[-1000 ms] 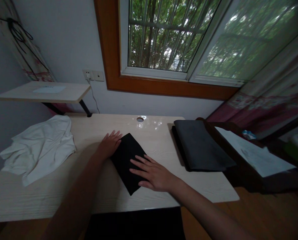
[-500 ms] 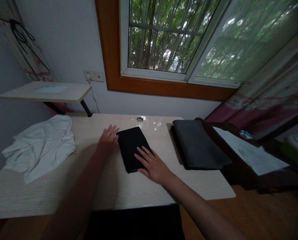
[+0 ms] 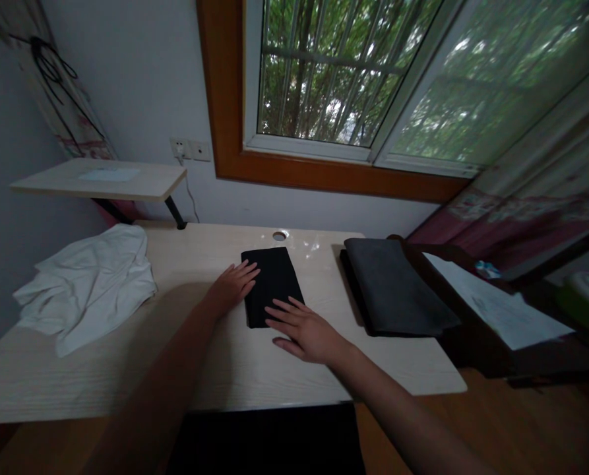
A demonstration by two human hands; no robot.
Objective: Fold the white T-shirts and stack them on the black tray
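Observation:
A flat black rectangular item (image 3: 273, 284), like a notebook or folded cloth, lies on the pale wooden desk (image 3: 254, 376); I cannot tell which. My left hand (image 3: 232, 285) rests over its left edge, fingers stretched out across the surface. At its lower right corner lies my right hand (image 3: 307, 330), palm down with the fingers spread. Neither hand is closed around anything. To the right, a larger dark grey folded item (image 3: 393, 287) sits at the desk's side, apart from my hands.
A crumpled white cloth (image 3: 96, 280) lies at the left, below a small raised shelf (image 3: 101, 181) on dark legs. Beyond the right edge, a paper sheet (image 3: 496, 303) rests on a dark surface. A window (image 3: 334, 86) stands behind the desk, and a cable hole (image 3: 279, 236) is near its back.
My left hand has moved right, onto the black item's left side. The black item has turned slightly and lies straighter. My right hand has slid a little toward its lower right corner.

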